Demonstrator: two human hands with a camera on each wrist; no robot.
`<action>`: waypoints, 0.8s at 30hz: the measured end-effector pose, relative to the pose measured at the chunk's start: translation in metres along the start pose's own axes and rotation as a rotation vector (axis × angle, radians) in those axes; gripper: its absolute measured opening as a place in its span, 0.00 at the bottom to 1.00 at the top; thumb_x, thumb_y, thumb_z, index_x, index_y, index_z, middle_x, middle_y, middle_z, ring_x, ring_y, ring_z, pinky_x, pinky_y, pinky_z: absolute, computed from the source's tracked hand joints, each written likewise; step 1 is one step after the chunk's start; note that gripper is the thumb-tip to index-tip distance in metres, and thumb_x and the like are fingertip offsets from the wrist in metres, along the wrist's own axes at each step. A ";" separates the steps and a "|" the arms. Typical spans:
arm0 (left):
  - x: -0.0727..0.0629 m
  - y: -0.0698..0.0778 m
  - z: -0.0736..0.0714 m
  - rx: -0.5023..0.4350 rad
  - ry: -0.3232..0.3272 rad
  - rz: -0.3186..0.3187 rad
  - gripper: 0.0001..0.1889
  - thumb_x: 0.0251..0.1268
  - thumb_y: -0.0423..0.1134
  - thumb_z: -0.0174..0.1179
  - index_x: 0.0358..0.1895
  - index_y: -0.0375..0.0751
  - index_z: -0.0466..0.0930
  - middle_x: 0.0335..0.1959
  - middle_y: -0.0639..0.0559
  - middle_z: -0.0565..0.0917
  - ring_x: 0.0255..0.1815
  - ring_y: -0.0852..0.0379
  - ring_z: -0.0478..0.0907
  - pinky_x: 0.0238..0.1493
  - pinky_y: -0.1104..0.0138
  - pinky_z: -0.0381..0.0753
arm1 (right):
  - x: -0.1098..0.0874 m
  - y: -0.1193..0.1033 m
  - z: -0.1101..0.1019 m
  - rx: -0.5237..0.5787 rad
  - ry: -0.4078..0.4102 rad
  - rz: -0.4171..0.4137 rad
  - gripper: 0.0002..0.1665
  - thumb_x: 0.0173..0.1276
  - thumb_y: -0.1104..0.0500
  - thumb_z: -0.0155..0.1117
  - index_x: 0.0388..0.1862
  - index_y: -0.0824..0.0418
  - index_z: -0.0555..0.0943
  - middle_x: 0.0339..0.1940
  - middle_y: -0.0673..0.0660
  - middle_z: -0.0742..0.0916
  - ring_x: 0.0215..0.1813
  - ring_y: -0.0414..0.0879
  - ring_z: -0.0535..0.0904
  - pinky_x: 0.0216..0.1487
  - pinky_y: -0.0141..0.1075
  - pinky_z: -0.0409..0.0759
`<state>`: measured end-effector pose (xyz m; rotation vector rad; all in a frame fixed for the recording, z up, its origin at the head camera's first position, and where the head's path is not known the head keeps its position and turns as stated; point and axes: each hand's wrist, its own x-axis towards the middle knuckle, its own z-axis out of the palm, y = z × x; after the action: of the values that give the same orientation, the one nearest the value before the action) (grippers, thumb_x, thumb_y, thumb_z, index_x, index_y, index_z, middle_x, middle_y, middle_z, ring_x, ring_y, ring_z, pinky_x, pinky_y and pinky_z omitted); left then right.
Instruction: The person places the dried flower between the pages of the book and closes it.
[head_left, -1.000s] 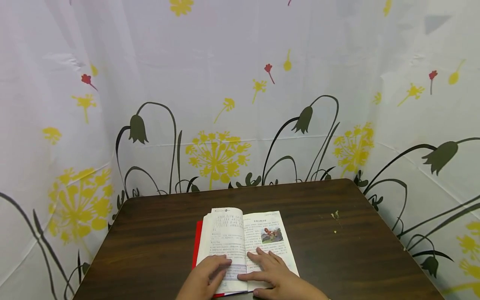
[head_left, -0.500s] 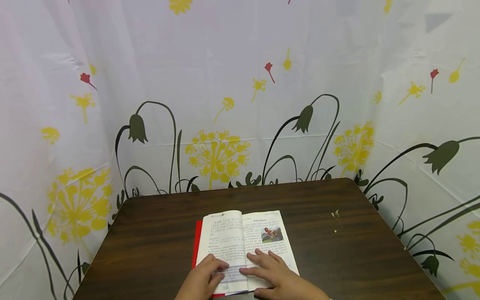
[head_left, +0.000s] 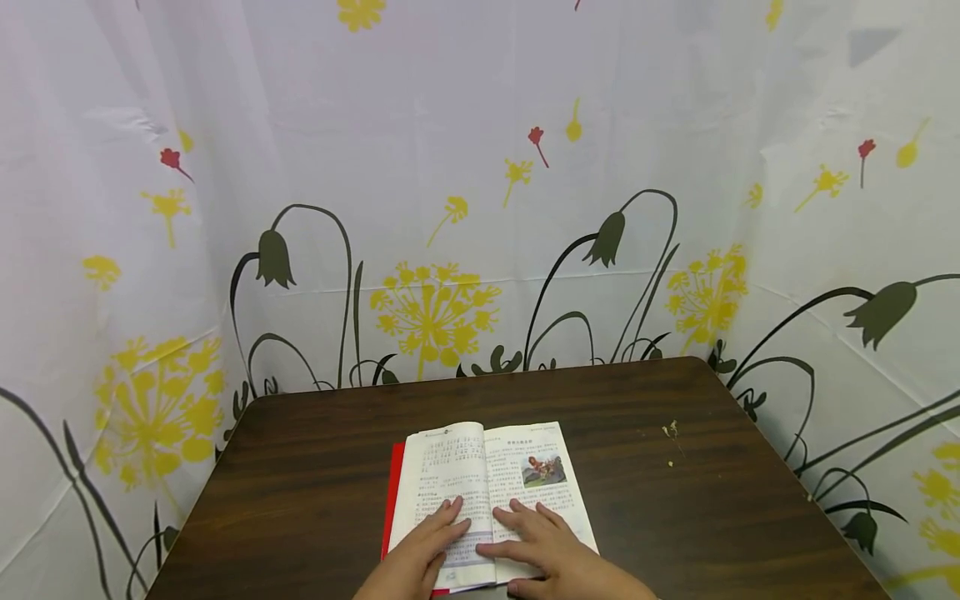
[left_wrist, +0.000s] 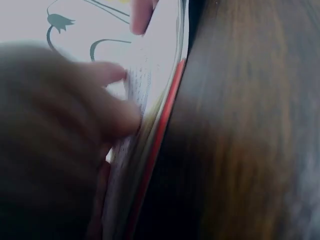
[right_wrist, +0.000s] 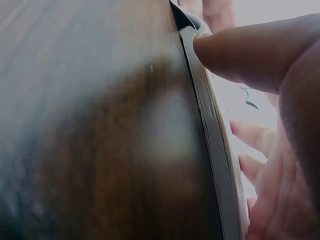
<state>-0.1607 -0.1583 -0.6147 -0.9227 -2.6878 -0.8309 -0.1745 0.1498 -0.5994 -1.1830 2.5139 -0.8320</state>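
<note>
An open book [head_left: 450,467] with printed pages and a red cover [head_left: 393,492] lies on the dark table. Its right page carries a small coloured picture [head_left: 543,470]. My left hand [head_left: 416,554] rests on the lower left page, fingers extended toward the middle. On the lower right page my right hand [head_left: 551,550] lies with its fingers spread. In the right wrist view the thumb [right_wrist: 245,55] is at the near edge of the page stack [right_wrist: 215,145]. The left wrist view shows my left hand [left_wrist: 55,125] blurred over the pages, beside the red cover edge [left_wrist: 162,125].
Brown wood-grain table [head_left: 300,483] surrounds the book on both sides. Small dried plant bits [head_left: 671,430] lie on the table to the right. Behind the table hangs a white curtain [head_left: 465,108] printed with flowers.
The left page's raised top has settled flatter. My left fingers, bent before, have straightened and slid up and right over the page. The right hand has barely moved.
</note>
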 end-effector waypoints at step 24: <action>-0.003 -0.003 0.005 0.008 -0.020 -0.041 0.34 0.71 0.46 0.71 0.80 0.56 0.74 0.85 0.51 0.71 0.83 0.43 0.72 0.75 0.45 0.79 | -0.016 -0.058 -0.111 -0.123 0.475 -0.255 0.12 0.80 0.59 0.70 0.56 0.45 0.88 0.49 0.36 0.91 0.50 0.32 0.87 0.53 0.31 0.87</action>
<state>-0.1603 -0.1587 -0.6207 -0.8820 -2.7341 -0.8224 -0.1758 0.1761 -0.4759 -1.5222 2.8559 -1.1518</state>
